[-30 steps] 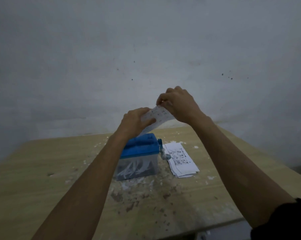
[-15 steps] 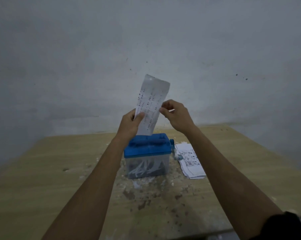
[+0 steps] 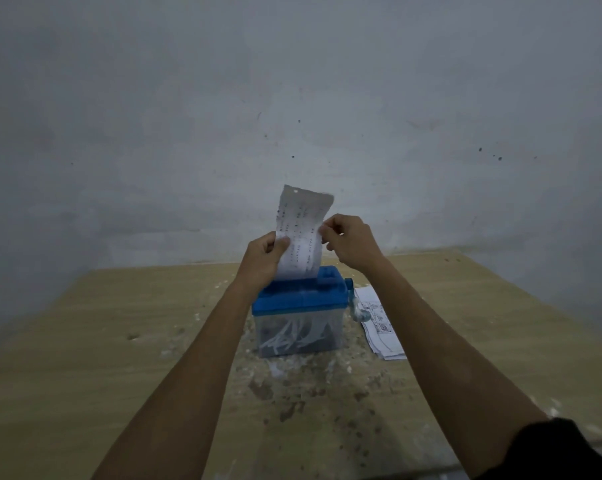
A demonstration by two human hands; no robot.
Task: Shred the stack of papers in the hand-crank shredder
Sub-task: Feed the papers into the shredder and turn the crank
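The left hand point(image 3: 263, 259) is pinching the left edge of a narrow printed paper strip point(image 3: 301, 233), thumb on the near face and fingers curled behind it. This looks like a steadying grip, keeping the strip upright so that its lower end is pointing down into the shredder point(image 3: 301, 311) directly beneath the hands. Across the strip, the right hand point(image 3: 349, 242) is pinching the opposite edge between fingertips and thumb, slightly higher than the left; the two grips together are probably keeping the paper flat and square to the slot. Below and to the right of that hand, the crank point(image 3: 356, 306) is sticking out from the shredder's side, untouched, and beyond it the remaining stack of papers point(image 3: 380, 323) is lying flat on the table point(image 3: 119, 341), near the shredder and within easy reach.

The left hand is covering the strip's bottom corner, so whether the paper is already entering the slot cannot be told. The print is too blurred to read, and the clear bin is showing only a dim tangle of shreds.
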